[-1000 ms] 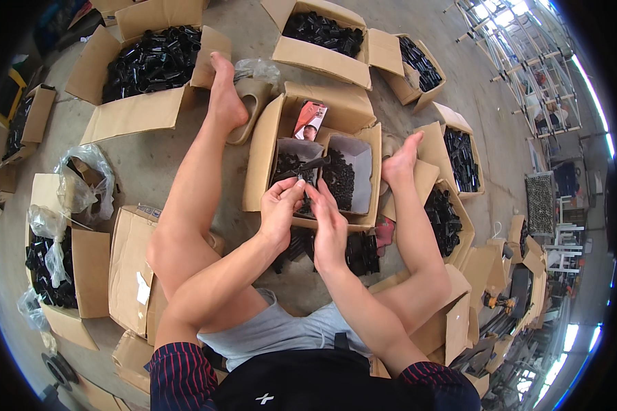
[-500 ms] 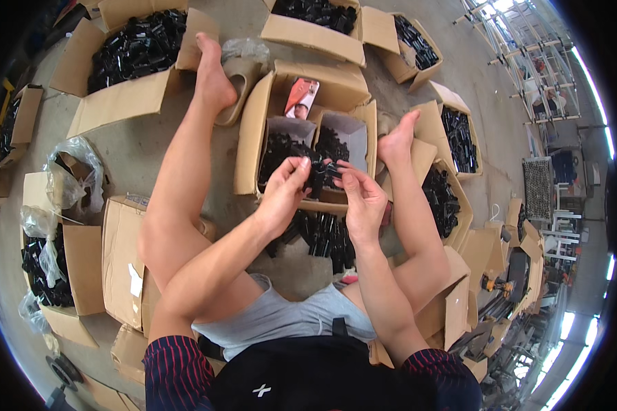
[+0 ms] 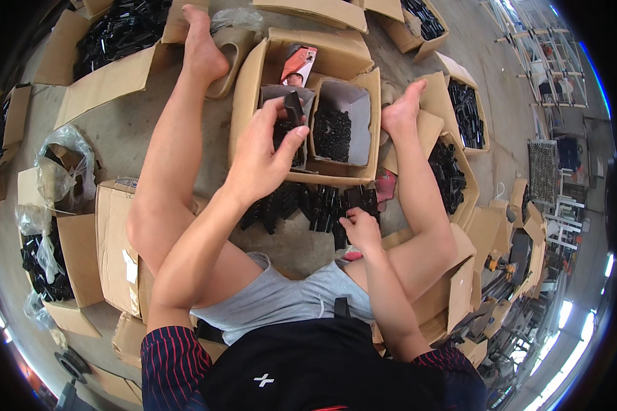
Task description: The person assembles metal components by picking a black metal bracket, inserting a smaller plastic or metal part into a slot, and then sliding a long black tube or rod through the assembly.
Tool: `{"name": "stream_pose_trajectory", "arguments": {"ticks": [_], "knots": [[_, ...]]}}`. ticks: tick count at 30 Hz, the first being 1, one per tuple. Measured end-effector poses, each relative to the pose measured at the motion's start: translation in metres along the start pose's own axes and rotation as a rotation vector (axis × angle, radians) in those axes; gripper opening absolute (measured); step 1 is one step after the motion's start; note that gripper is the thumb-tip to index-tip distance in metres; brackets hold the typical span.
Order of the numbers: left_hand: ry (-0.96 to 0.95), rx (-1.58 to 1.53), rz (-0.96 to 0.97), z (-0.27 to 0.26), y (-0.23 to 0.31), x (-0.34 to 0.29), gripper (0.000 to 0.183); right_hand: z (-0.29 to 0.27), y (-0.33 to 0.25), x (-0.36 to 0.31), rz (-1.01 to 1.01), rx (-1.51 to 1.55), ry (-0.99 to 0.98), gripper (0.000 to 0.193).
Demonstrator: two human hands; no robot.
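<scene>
My left hand (image 3: 262,154) is raised over the left compartment of the open cardboard box between my legs. Its fingers and thumb are closed on a short black plastic part (image 3: 293,108). Small black pieces lie in that compartment, partly hidden by the hand. The right grey-lined compartment (image 3: 325,89) holds a heap of small black pieces (image 3: 332,133). Lower down, my right hand (image 3: 363,231) is at the row of longer black plastic parts (image 3: 320,209) in front of the box. Its fingertips are bent together on the end of one part.
A red and white picture card (image 3: 298,65) stands inside the cardboard box (image 3: 375,123), behind the compartments. Open cartons of black parts surround me, including one carton (image 3: 103,89) at far left. A slip-on shoe (image 3: 230,65) lies by my left foot. Metal racks (image 3: 541,55) stand far right.
My hands, together over the box before, have parted. The left moved up and left with a black part; the right dropped to the black parts in front of the box. The view shifted slightly.
</scene>
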State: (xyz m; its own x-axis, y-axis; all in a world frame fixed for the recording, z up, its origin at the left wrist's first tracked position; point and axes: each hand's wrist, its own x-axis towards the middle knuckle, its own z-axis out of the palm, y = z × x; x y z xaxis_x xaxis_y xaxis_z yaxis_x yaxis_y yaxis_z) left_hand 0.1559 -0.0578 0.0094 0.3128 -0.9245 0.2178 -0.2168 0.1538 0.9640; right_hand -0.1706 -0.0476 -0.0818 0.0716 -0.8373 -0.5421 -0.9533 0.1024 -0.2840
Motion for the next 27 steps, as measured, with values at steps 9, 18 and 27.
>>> {"name": "stream_pose_trajectory", "arguments": {"ticks": [9, 18, 27], "knots": [[-0.083, -0.135, -0.109, -0.002, 0.004, -0.006, 0.034, 0.038, -0.027, -0.007, 0.013, -0.176, 0.272, 0.051], [-0.193, -0.44, -0.182, 0.002, 0.007, -0.007, 0.031, 0.037, -0.031, 0.014, -0.13, -0.23, 0.384, 0.047], [-0.281, -0.788, -0.422, -0.001, 0.004, -0.008, 0.046, -0.087, -0.082, -0.049, -0.369, 0.987, 0.439, 0.034]]}}
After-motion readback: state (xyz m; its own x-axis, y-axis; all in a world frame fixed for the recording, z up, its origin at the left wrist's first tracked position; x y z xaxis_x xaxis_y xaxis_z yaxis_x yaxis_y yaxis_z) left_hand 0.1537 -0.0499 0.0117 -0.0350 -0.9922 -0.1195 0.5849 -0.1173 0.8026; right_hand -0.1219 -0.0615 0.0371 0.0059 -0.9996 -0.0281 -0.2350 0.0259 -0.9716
